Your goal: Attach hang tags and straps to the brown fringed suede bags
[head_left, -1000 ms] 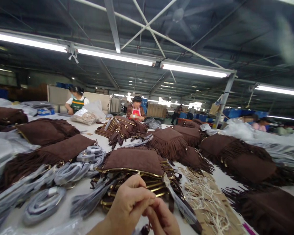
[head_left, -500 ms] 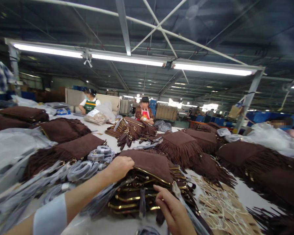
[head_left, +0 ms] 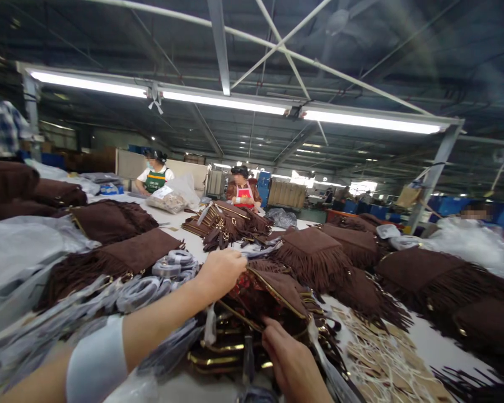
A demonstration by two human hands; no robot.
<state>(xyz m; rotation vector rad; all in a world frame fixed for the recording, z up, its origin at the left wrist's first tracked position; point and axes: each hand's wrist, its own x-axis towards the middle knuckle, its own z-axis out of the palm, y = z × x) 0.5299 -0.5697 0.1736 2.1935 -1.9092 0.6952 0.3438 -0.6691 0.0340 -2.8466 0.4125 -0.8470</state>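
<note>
A dark brown bag (head_left: 281, 286) with a gold zipper lies on top of a pile in front of me. Its mouth gapes, and a reddish patterned lining shows inside. My left hand (head_left: 223, 271) is closed at the upper left corner of the opening, fingers pinched on the bag's edge. My right hand (head_left: 288, 350) grips the lower edge of the opening near the right, its fingertips partly hidden. Beneath lie several more brown bags (head_left: 218, 355) with gold zippers. Wrapped grey straps (head_left: 143, 291) lie left of my left arm.
Fringed brown bags (head_left: 315, 254) lie across the table on both sides. Tan tags with white strings (head_left: 386, 352) are spread at the right. Clear plastic (head_left: 29, 246) covers the left side. Two people (head_left: 154, 178) are at the far side, with a plastic bag (head_left: 170, 196) nearby.
The top bag has gone from closed to gaping, its lining now showing. My left hand has moved right and up along the edge; my right hand has closed on the lower edge.
</note>
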